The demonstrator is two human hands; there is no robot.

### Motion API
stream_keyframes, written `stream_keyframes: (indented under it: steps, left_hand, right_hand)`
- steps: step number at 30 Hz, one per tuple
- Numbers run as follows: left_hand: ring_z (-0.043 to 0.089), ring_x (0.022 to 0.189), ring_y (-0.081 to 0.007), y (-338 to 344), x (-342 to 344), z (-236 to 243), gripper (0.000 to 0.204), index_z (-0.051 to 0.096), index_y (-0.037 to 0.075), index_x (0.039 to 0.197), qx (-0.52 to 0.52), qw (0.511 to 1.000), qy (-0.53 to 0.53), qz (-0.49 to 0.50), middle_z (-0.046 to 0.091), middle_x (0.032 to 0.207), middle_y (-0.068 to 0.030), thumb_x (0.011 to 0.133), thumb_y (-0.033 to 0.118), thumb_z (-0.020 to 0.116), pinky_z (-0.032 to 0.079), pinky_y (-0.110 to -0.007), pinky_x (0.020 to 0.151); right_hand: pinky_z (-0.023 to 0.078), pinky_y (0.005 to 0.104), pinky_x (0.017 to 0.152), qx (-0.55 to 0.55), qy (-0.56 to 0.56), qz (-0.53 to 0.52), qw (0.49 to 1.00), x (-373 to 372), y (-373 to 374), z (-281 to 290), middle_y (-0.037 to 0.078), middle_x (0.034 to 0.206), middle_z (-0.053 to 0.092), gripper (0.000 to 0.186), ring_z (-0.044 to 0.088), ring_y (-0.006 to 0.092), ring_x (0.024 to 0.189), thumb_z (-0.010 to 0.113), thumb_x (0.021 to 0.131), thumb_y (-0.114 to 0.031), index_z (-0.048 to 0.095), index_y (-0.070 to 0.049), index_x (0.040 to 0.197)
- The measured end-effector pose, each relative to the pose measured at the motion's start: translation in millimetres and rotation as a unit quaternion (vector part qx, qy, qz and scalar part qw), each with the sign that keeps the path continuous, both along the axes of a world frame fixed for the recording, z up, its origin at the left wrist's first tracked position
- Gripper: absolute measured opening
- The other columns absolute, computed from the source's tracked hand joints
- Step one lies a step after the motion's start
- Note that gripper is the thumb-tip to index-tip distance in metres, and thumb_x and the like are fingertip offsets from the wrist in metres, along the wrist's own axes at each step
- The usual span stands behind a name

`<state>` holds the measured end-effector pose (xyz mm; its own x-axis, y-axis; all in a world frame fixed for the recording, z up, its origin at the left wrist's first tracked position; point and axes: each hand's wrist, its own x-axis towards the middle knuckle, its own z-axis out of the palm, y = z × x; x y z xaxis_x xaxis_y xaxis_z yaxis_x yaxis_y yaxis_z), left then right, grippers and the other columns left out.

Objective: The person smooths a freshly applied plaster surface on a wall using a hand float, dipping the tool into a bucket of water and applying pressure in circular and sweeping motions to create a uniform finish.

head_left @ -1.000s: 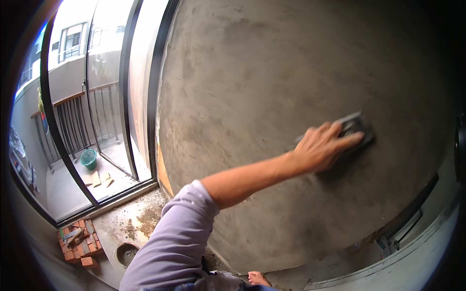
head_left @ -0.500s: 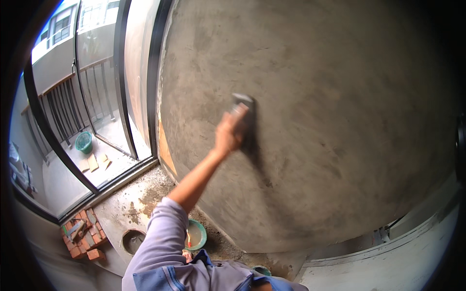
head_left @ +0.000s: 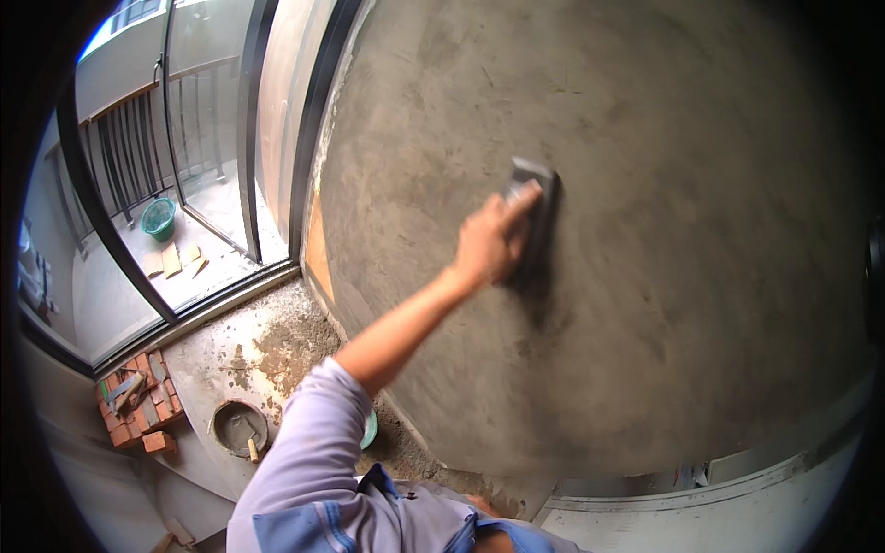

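My left hand [head_left: 498, 226] is closed round the handle of a flat plastering trowel [head_left: 535, 184], blurred by motion, against the grey plastered wall [head_left: 682, 230]. The trowel's long side runs roughly up and down, with a dark shadow below it. My left arm, in a rolled lilac sleeve, reaches up from the lower edge. My right hand is out of sight. At the wall's left edge, low down, shows a pale tan patch [head_left: 319, 263].
A glass door frame [head_left: 157, 286] opens to a balcony with a green bucket [head_left: 159, 219] and loose boards [head_left: 171, 260]. On the floor lie stacked bricks [head_left: 138, 405] with tools, a mortar bucket [head_left: 238, 422] with a handle sticking out, and a green basin [head_left: 369, 429] partly behind my arm.
My left hand with the trowel swept left from the wall's right part, then came back slightly right. The trowel turned more upright. The view has shifted too.
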<state>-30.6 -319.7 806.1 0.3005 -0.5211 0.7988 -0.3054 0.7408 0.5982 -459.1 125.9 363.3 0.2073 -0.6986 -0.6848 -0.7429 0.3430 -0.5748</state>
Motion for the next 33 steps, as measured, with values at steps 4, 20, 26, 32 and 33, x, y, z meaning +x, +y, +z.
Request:
stream_keyframes:
  steps: [4,20,26,32,33]
  left_hand:
    - [0.067,0.112,-0.0434,-38.4,34.1,37.2,0.054,0.063,0.029,0.14,0.046,0.998,0.013,0.044,0.065,0.129,-0.0217,0.091,0.006,0.063,0.054,-0.046,0.099]
    - [0.058,0.127,-0.025,243.8,72.4,-338.4,0.054,0.044,0.019,0.147,0.486,0.582,0.529,-0.382,0.057,0.14,-0.0041,0.1,0.036,0.066,0.049,-0.054,0.109]
    - [0.065,0.117,-0.0224,381.7,83.7,-356.2,0.043,0.039,0.022,0.148,0.524,0.51,0.578,-0.364,0.062,0.135,-0.0026,0.108,0.017,0.053,0.048,-0.052,0.107]
    - [0.058,0.13,-0.0298,347.2,135.0,-328.0,0.048,0.055,0.005,0.141,0.46,0.59,0.534,-0.394,0.062,0.139,-0.0128,0.097,0.02,0.067,0.045,-0.051,0.112]
    - [0.062,0.122,-0.0291,332.7,132.1,-317.6,0.045,0.058,0.005,0.136,0.469,0.593,0.53,-0.384,0.065,0.132,-0.0121,0.095,0.02,0.069,0.048,-0.049,0.106]
  right_hand:
    - [0.054,0.0328,0.093,0.035,-0.024,-0.114,0.993,-17.0,17.2,-3.4,0.006,0.115,0.073,0.044,0.067,0.0185,0.105,0.064,0.101,-0.036,0.07,-0.002,0.127]
    - [0.057,0.0342,0.071,0.118,-0.028,0.085,0.989,48.5,37.6,-45.8,0.006,0.099,0.071,0.038,0.069,0.0148,0.085,0.059,0.103,-0.029,0.066,-0.011,0.135]
    - [0.056,0.0324,0.083,0.261,-0.022,0.024,0.965,173.9,-66.4,32.4,0.009,0.119,0.071,0.045,0.066,0.0144,0.101,0.062,0.104,-0.038,0.065,-0.004,0.132]
    - [0.06,0.0388,0.082,0.387,-0.436,-0.13,0.802,296.3,-151.5,114.6,0.013,0.117,0.072,0.043,0.07,0.0228,0.098,0.061,0.104,-0.039,0.064,-0.005,0.13]
    - [0.06,0.0385,0.08,0.383,-0.464,-0.131,0.788,311.3,-162.3,123.3,0.012,0.115,0.072,0.042,0.071,0.0225,0.097,0.061,0.103,-0.04,0.065,-0.006,0.127]
